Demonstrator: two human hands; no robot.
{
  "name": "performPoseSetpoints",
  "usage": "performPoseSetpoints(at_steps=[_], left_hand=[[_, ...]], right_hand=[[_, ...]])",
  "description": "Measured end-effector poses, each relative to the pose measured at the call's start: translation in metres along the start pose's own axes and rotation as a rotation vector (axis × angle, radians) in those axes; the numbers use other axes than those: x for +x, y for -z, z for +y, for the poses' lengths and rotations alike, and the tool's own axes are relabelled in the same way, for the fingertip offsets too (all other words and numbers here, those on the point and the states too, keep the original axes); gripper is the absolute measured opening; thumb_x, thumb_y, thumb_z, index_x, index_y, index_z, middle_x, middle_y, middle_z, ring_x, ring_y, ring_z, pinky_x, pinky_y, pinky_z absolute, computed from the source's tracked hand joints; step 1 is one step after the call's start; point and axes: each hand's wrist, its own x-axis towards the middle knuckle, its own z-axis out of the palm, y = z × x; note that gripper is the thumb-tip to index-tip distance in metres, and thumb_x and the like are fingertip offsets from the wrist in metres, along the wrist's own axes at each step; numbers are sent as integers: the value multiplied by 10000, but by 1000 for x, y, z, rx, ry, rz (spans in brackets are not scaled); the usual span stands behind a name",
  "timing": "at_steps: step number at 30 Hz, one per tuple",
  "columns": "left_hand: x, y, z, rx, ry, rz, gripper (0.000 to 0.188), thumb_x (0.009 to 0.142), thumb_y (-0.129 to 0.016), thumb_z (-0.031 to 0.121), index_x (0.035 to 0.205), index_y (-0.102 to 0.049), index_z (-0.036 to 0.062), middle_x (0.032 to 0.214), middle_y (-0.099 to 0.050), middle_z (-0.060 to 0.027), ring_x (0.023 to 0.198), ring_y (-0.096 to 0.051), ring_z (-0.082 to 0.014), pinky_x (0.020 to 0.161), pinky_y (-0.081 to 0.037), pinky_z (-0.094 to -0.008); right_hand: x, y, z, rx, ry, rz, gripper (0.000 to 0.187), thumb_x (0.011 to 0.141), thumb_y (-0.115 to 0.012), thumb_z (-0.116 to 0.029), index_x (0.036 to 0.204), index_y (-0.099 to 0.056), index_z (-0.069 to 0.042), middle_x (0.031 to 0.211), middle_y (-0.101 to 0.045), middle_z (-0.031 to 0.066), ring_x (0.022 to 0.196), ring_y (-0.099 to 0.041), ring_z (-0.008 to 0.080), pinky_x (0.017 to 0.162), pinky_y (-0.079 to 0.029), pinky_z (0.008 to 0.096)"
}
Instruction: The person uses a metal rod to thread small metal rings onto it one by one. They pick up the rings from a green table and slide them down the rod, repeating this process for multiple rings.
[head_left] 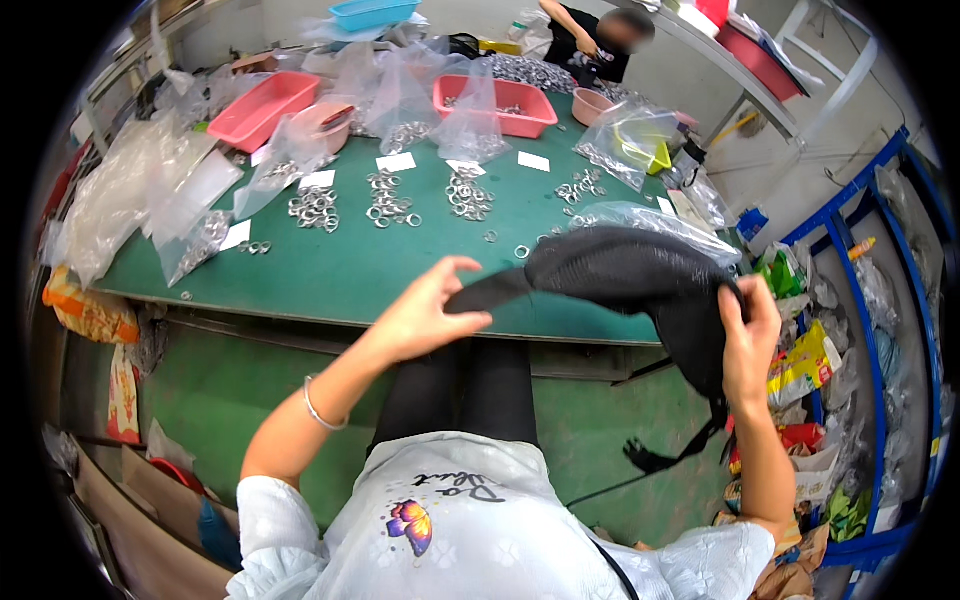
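Evidently, a black padded waist bag [620,265] is held up over the near edge of the green-topped table [250,285], spanned between both hands, presumably so that its length is kept spread. Its broad strap [490,292] is grasped by the left hand [425,310], thumb and forefinger standing apart; its opposite end is pinched by the right hand [750,340], below which a black buckle [645,457] is left dangling. Beyond, metal rings [315,208] are heaped in separate piles near white cards [396,162], probably so that batches are kept distinct. Grip tightness cannot be told.
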Motion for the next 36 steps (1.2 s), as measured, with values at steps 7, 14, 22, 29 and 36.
performPoseSetpoints(at_steps=[7, 14, 22, 29, 36], left_hand=[[-61, -2, -28, 51, -8, -245, 511, 719, -557, 20, 1217, -457, -28, 1032, -575, -143, 865, -564, -205, 760, -469, -297], [-101, 0, -63, -272, 371, -350, 468, 805, -666, 143, 1229, -491, 46, 869, -592, -16, 526, -436, -29, 430, -335, -190], [-104, -62, -108, 496, 80, -185, 858, 667, -746, 465, 1384, -359, 196, 1067, -586, -200, 987, -569, -370, 857, -457, -423], [-79, -85, -142, 289, 45, -221, 302, 772, -677, 194, 1053, -664, 84, 845, -662, -190, 771, -645, -336, 706, -509, -389], [-84, -76, -160, -71, -64, -258, 258, 706, -581, -22, 943, -681, 6, 874, -680, -168, 743, -669, -255, 689, -509, -313]], right_hand=[[-89, -19, -3, 134, -194, -99, 151, 847, -586, -48, 766, -458, -40, 712, -393, -51, 678, -363, 40, 596, -318, 197], [-159, -55, 28, 96, -279, -320, 157, 834, -612, -58, 753, -488, -3, 633, -448, -10, 613, -398, 68, 535, -356, 236], [-205, -80, 41, 18, -430, -539, 169, 837, -621, -100, 789, -502, 11, 589, -494, 64, 545, -444, 102, 497, -380, 278], [-164, -90, 40, 18, -447, -1091, 241, 834, -615, -122, 738, -443, 17, 563, -434, 65, 546, -454, 122, 504, -383, 293], [-125, -137, 79, 343, -822, -2108, 387, 886, -593, -371, 726, -512, -28, 651, -601, 73, 581, -638, 160, 514, -520, 271]])
